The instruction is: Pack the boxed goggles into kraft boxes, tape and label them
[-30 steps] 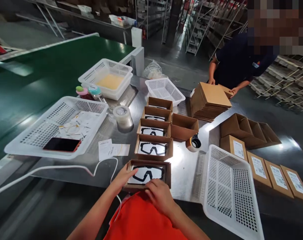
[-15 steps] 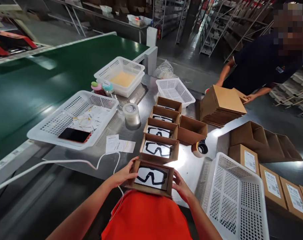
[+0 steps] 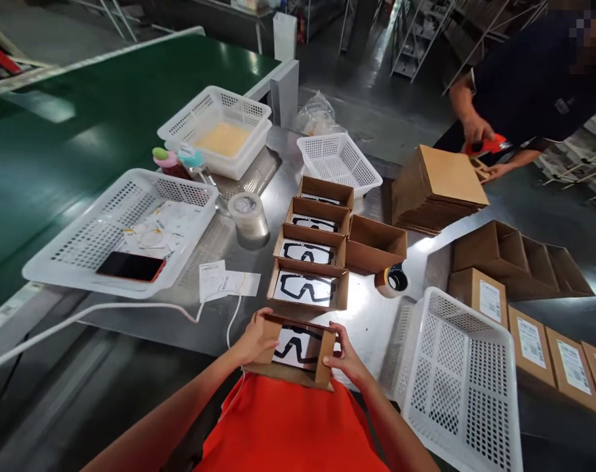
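Note:
At the near edge of the steel table, a small cardboard box [image 3: 326,357] is held between my hands, close to my body. Inside it lies a white inner box [image 3: 298,347] with a black goggle outline printed on it. My left hand [image 3: 256,337] grips the box's left end, fingers over the left flap. My right hand [image 3: 345,354] grips the right end, thumb pressed on the right flap. Both end flaps lean inward over the contents. Just beyond stands an open cardboard box [image 3: 343,292] with a similar inner box, the nearest of several in a row.
An empty cardboard box [image 3: 376,259] and tape roll [image 3: 393,282] are right of the row. White baskets [image 3: 428,367] stand around. Left are clear tape rolls [image 3: 248,213], paper slips [image 3: 212,278] and a cable [image 3: 145,305]. A co-worker holds a red tape dispenser [image 3: 489,145] behind stacked cardboard [image 3: 448,170].
The held box's end flaps have been folded inward, partly covering the inner box. My view has tilted down slightly. The co-worker's hand has risen, with the red dispenser now plainly visible.

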Available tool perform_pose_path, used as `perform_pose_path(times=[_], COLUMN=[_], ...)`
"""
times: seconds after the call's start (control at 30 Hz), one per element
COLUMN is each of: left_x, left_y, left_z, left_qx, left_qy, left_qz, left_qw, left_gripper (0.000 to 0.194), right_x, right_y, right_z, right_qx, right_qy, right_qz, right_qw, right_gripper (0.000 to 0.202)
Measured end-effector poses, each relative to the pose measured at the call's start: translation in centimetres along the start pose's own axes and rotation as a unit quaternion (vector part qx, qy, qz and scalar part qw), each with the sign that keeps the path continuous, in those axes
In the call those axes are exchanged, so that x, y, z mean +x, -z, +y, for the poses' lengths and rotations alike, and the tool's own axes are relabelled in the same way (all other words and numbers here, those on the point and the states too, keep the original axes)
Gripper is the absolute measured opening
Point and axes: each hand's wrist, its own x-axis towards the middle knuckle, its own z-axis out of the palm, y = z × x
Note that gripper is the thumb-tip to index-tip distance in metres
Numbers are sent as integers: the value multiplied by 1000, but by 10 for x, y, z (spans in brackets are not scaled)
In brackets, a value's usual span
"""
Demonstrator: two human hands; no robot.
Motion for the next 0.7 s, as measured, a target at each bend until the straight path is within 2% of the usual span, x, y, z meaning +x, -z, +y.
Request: perform_pose_path(times=[0.1, 0.17, 0.3, 0.37, 0.43, 0.5, 0.57, 0.6, 0.7], left_x=[-2, -4, -13, -20, -27, -32, -35, -36, -35], left_y=[-3, -6, -9, -5, 6, 21, 36, 42, 47], left_z=[-1, -1, 3, 9, 16, 23, 29, 32, 40], left_qx=[-1, -4, -1, 24, 65, 100, 113, 112, 140], left_qy=[8, 9, -14, -51, -92, -126, -147, -154, -160], left_qz=[11, 16, 35, 52, 51, -2, -81, -112, -143], left_qw=[1000, 1000, 999, 997, 992, 987, 979, 975, 967], left_gripper=[66, 73, 85, 76, 51, 27, 16, 18, 58], right_x=[2, 0, -5, -6, -5, -4, -3, -3, -3], right_y=[-10, -15, -18, -16, -14, -12, -9, -7, -4], right_z=[4, 9, 16, 16, 14, 10, 6, 5, 5], right_qx=[-61, -134, -231, -233, -230, -248, -280, -289, -255], right_qy=[13, 43, 171, 214, 233, 232, 207, 191, 157], right_qz=[52, 100, 129, 119, 115, 106, 86, 72, 59], right_qw=[997, 985, 949, 941, 938, 935, 934, 935, 952], right_gripper=[77, 73, 77, 73, 60, 39, 27, 26, 33])
